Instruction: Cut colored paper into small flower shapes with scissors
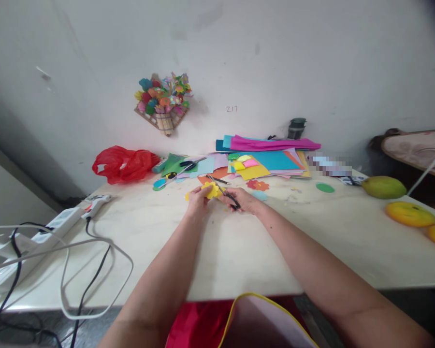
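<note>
Yellow scalloped paper (212,191) is pinched between the thumb and fingers of my left hand (198,199). My right hand (241,199) is closed round the black handles of a pair of scissors (233,200), whose blades point up and left beside the yellow paper. Just beyond my right hand, red and orange flower-shaped cut-outs (258,185) and a light blue one (260,195) lie on the table. Small paper scraps are scattered near them.
Coloured sheets (275,162), a red plastic bag (125,164) and other scissors (188,165) lie along the wall. A power strip (63,220) with cables is at left. Mangoes (384,187) and a green oval (325,187) are at right.
</note>
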Available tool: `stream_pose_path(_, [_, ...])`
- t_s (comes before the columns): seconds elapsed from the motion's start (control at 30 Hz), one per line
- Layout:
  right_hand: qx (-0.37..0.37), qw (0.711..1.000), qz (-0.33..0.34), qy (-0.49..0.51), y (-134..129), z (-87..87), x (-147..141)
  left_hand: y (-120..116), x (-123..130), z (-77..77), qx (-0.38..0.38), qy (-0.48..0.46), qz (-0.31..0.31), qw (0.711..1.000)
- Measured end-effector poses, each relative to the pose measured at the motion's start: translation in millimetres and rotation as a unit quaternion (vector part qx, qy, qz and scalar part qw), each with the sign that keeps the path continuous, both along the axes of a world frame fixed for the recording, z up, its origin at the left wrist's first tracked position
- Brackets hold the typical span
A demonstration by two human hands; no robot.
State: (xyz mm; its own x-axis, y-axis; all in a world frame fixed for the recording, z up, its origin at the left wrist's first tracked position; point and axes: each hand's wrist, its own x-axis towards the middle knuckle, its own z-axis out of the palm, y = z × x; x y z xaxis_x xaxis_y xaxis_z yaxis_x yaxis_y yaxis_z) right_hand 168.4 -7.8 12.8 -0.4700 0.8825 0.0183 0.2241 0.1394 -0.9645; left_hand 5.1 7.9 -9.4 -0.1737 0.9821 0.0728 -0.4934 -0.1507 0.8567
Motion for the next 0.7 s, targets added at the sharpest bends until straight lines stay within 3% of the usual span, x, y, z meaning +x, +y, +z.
stream_pose_path(0.7, [0.013, 1.0, 0.005, -0.006, 4.1, -2.5, 3.8, -0.4, 0.8, 0.7, -0.002, 0.016, -0.016, 1.0])
